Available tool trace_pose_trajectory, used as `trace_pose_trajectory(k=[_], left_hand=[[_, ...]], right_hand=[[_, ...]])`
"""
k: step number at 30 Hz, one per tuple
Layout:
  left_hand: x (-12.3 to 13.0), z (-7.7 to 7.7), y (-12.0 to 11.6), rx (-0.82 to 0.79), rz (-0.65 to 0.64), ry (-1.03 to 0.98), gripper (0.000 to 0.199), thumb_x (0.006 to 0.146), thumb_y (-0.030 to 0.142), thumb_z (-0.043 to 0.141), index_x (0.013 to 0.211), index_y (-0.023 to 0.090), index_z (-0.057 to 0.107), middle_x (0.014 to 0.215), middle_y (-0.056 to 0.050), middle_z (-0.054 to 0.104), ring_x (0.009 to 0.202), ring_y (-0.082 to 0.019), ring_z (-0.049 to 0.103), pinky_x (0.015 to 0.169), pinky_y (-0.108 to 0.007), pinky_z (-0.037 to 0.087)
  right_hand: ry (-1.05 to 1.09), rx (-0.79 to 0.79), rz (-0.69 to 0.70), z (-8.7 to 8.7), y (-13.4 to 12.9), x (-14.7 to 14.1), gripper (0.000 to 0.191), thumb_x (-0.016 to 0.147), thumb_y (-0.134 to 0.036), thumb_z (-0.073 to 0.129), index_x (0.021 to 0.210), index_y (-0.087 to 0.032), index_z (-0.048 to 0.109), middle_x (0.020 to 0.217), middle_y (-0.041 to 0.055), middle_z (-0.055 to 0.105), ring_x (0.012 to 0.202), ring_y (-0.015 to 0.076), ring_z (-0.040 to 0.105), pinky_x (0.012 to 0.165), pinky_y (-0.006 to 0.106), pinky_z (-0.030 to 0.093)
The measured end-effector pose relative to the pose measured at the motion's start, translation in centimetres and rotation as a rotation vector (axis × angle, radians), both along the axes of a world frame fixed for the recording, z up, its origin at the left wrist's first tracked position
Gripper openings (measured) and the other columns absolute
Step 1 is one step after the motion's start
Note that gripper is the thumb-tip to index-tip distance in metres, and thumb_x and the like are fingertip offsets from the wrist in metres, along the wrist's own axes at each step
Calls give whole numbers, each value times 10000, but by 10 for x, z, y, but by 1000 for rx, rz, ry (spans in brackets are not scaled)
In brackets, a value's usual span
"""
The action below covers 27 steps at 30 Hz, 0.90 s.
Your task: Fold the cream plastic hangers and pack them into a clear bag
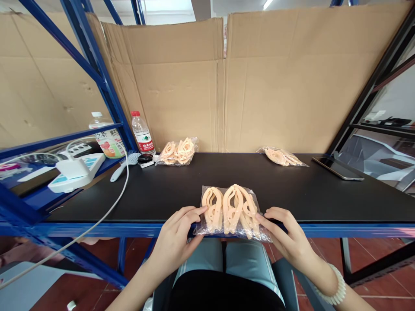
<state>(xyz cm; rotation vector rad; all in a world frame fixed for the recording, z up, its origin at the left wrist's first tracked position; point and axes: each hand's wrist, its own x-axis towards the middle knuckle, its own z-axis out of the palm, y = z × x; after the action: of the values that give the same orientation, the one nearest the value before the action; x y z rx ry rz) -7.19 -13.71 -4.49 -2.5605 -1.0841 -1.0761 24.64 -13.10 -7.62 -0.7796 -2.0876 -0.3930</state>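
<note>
A clear plastic bag of peach-coloured folding hangers (231, 209) lies at the front edge of the black tabletop, its lower side overhanging the blue rail. My left hand (180, 231) holds the left side of the bag, index finger on top and thumb at the lower corner. On the opposite side, my right hand (287, 233) has its index finger on the bag's right edge; its thumb is hidden. Two similar bags rest farther back: one bag of hangers (178, 152) at left and a flatter bag (282, 157) at right.
A red-capped water bottle (142, 134), a hairbrush (125, 164) and a power strip (78, 172) stand at left. A white cable (110, 209) crosses the front left corner. A phone (337, 167) lies at right. Cardboard (181, 86) walls the back.
</note>
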Motion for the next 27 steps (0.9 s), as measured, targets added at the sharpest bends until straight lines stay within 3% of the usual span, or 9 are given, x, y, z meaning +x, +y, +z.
trace_pose_trajectory(k=[2,5,10,17,20,23,25,27], left_hand=[[1,1,1,11,6,51,367,904,117,541,1260,175,474,1187,-120,645,1080,-254,581,866,-383,519],[1,1,2,68,18,146,452,918,125,535,1359,190,462,1203,-112,635,1049,-261,580,862,-390,511],[0,-5,3,122,14,137,423,940,103,504,1356,182,488,1202,-126,623,1036,-246,588,830,-369,507],[4,-9,1,203,-43,-43,407,914,52,516,1267,248,568,1049,-92,660,896,-212,603,722,-327,509],[7,-1,-4,174,-76,-112,380,926,77,504,1243,266,595,1018,-83,665,862,-214,589,719,-341,507],[10,14,-8,111,-93,-197,323,953,115,467,1209,240,620,990,-84,642,874,-215,581,741,-346,505],[11,26,-3,58,-82,-279,277,966,131,444,1138,217,643,966,-76,621,878,-203,583,742,-323,500],[11,39,10,-14,-47,-379,209,971,162,450,986,194,656,922,-60,611,842,-182,587,720,-289,492]], right_hand=[[-1,3,24,-2,0,0,591,885,-17,543,1431,-233,472,1113,133,616,1114,280,586,866,424,540],[-5,-29,84,-2,1,-1,595,893,-9,524,1446,-216,444,1119,123,657,1106,267,612,887,436,540],[56,1,109,-4,3,-4,581,894,9,497,1423,-231,474,1037,108,689,997,243,654,819,436,554],[178,98,170,1,1,-13,464,871,-2,484,1272,-198,611,926,102,690,895,249,675,709,406,579],[288,67,196,11,-3,-22,370,892,-48,472,1186,-207,631,1027,122,676,1031,290,665,780,454,590],[398,-63,261,28,-3,-33,272,939,-87,413,1121,-202,580,1151,146,667,1155,307,624,876,499,562],[441,-195,251,43,3,-39,215,975,-132,378,1068,-204,559,1094,124,695,1086,270,660,866,439,560],[469,-328,149,62,17,-46,176,997,-229,397,963,-208,569,892,68,702,847,202,692,733,319,557]])
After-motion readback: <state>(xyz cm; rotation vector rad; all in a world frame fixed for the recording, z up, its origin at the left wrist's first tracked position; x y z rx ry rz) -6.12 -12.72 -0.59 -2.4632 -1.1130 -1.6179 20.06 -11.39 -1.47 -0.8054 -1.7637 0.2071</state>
